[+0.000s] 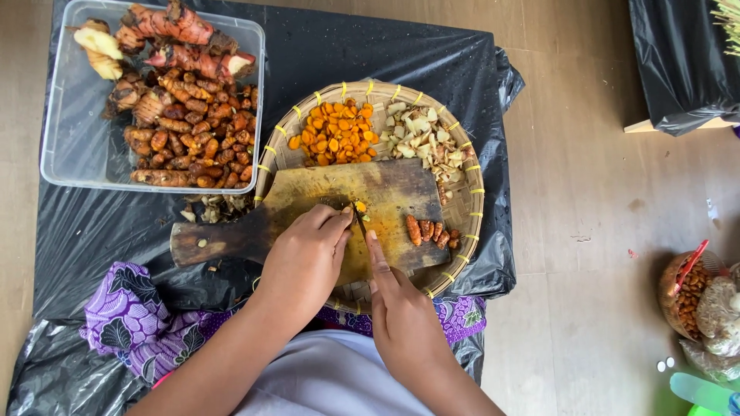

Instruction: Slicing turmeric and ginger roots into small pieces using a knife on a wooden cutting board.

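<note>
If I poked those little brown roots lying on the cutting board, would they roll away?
Probably a bit. The roots are short and rounded like fingers, so a poke may roll them sideways. They look knobbly and lie bunched together, which should stop them soon. The board rests flat on the woven tray, so they likely would not slide by themselves.

Home floor food prep: woven tray [462, 208] (black plastic sheet [324, 54] beneath), wooden floor [586, 154].
</note>
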